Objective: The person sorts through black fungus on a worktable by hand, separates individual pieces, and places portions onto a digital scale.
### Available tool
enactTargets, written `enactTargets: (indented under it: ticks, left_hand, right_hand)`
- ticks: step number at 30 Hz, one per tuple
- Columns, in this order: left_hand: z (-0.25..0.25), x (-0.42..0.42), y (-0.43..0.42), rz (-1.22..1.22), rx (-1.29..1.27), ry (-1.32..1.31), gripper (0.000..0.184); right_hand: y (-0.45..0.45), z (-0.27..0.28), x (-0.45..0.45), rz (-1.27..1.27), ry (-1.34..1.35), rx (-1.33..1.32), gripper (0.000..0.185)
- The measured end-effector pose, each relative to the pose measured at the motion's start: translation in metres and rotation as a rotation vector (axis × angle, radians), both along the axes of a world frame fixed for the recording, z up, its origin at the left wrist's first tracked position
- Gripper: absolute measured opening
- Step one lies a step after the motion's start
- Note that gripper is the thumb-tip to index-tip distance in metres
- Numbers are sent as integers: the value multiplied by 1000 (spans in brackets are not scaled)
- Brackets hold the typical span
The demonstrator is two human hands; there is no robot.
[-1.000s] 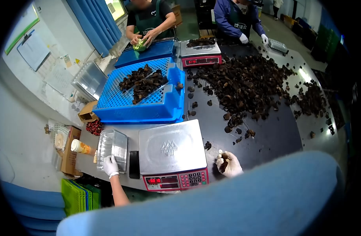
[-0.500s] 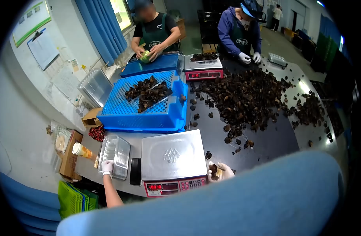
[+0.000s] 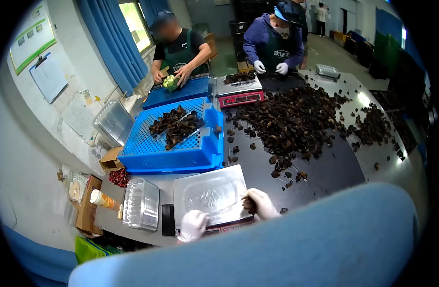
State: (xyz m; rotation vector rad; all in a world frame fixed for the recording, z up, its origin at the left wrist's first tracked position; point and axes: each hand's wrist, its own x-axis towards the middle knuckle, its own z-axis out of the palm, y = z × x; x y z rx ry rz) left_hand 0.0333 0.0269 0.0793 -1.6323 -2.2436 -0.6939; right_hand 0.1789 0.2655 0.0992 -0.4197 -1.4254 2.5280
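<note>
A clear, shallow plastic tray [image 3: 211, 193] rests on the metal plate of the near scale [image 3: 181, 185]. Its edges are faint against the metal. My left hand [image 3: 194, 226], white-gloved, is closed at the tray's near left edge. On the right side of the plate, my right hand [image 3: 261, 203] is curled around dark brown mushrooms [image 3: 249, 205], also in a white glove. The scale's display is mostly hidden by the hands and the blue foreground shape. To the left stand a black phone [image 3: 168, 221] and a stack of clear trays [image 3: 141, 204].
A blue crate [image 3: 174, 158] bears a filled tray. A mushroom pile [image 3: 296, 117] spreads across the dark table. Two co-workers stand opposite, near a second scale [image 3: 239, 97]. A cup [image 3: 102, 199] is at left; a blue padded shape [image 3: 257, 244] blocks the foreground.
My left hand has moved from the tray stack to the scale, where a clear tray now lies. My right hand has come up beside the plate with the mushrooms. The view has shifted slightly.
</note>
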Motion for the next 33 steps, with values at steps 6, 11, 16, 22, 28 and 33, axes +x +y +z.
enactTargets:
  ticks: [6, 11, 16, 22, 28, 33]
  left_hand:
    - [-29, 25, 9, -53, -104, -26, 13]
    - [-24, 31, 4, 42, -107, -81, 14]
    - [-16, 38, 1, 102, -51, -119, 25]
    - [2, 59, 18, 198, 35, -187, 35]
    - [13, 81, 60, 82, 107, -172, 35]
    - [29, 110, 114, -97, 164, -285, 32]
  right_hand:
    - [-19, -34, -49, 89, 240, 1236, 19]
    - [-23, -41, -40, 127, 250, 1356, 30]
    - [20, -33, -2, -62, 226, 1256, 31]
    - [87, -70, 81, -170, -105, 1199, 31]
    - [112, -82, 140, -209, -258, 1204, 29]
    - [132, -80, 166, -235, -342, 1290, 28]
